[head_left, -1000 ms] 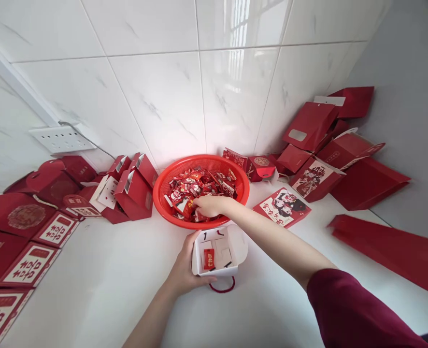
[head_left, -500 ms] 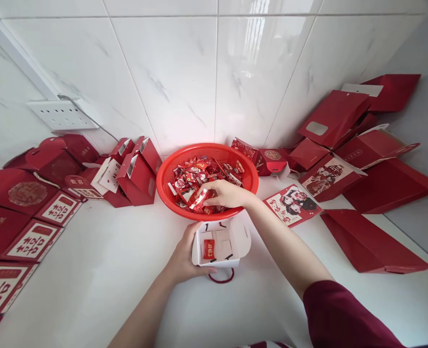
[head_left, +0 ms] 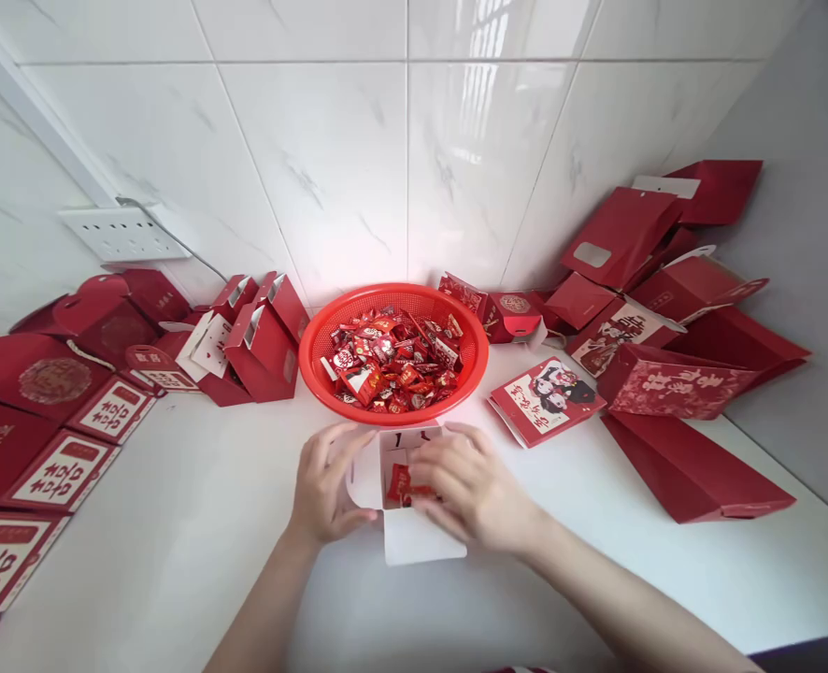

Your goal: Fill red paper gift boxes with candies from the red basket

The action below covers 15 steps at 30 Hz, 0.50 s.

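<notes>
A small open gift box, white inside, stands on the white counter in front of me with red wrapped candies in it. My left hand grips its left flap, fingers curled round the edge. My right hand lies over the box opening on the right, fingers bent down onto the candies and the flaps. Just behind the box sits a round red plastic basket full of red wrapped candies.
Red gift boxes and flat box blanks lie along the tiled wall at left and right, with a printed card box by the basket. A white power strip hangs on the wall at left.
My right hand left the basket with candy and came down onto the box opening. More candy is in the box. My left hand shifted from the box's side to its left flap.
</notes>
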Motion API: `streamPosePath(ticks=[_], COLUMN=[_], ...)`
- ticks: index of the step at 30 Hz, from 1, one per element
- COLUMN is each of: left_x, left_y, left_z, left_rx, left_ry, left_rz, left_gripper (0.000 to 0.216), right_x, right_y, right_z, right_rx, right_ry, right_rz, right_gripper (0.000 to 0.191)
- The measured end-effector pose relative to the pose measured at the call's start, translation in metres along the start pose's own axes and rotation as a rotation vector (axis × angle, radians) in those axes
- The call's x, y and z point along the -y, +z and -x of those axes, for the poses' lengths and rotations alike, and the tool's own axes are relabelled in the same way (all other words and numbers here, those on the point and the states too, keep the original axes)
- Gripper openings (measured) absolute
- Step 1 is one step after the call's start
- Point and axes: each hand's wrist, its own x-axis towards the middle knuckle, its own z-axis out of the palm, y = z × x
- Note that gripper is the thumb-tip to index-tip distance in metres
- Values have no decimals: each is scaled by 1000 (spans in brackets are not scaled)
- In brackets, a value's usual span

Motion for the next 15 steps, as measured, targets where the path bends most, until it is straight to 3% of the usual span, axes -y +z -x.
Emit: streamPosePath(ticks=[4, 7, 12, 15], left_x=[-6, -10, 3, 31], left_y=[-16, -26, -41, -37], left_z=[-14, -42, -112, -158], left_rx=[-272, -310, -136, 189], left_ry=[-33, -80, -169, -301], left_rz=[-68, -117, -155, -192], left_gripper=[41, 27, 27, 36], right_x=[17, 19, 16, 19], right_y=[23, 31, 33, 35], right_z=[44, 58, 55, 53], right_rx=[-50, -10, 14, -1], right_ry=[-182, -148, -68, 26], right_rz=[145, 137, -44, -89], right_gripper=[33, 31, 63, 40])
